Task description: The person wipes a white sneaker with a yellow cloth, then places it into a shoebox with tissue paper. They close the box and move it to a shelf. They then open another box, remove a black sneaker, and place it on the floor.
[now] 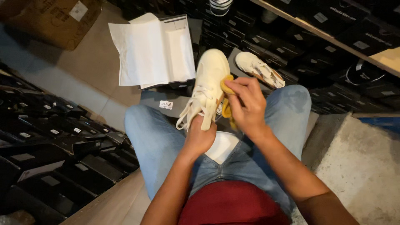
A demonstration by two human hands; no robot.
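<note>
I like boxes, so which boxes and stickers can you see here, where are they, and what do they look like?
Open shoebox: floor ahead, dark, lined with white paper.
Black shoeboxes: stacked left, small white labels.
Shelf boxes: upper right, black, white labels.
Cardboard carton: top left, brown, white sticker.

Shoe [210, 79]: cream, smooth, matt leather look; cotton-like laces. Cloth [227, 85]: yellow, soft, matt. Jeans [154, 137]: blue denim, woven. Paper [150, 50]: white tissue, thin, creased, in open box. Boxes [54, 141]: black card, slight sheen. Floor [87, 66]: smooth tile. Step [362, 162]: rough concrete.
</note>
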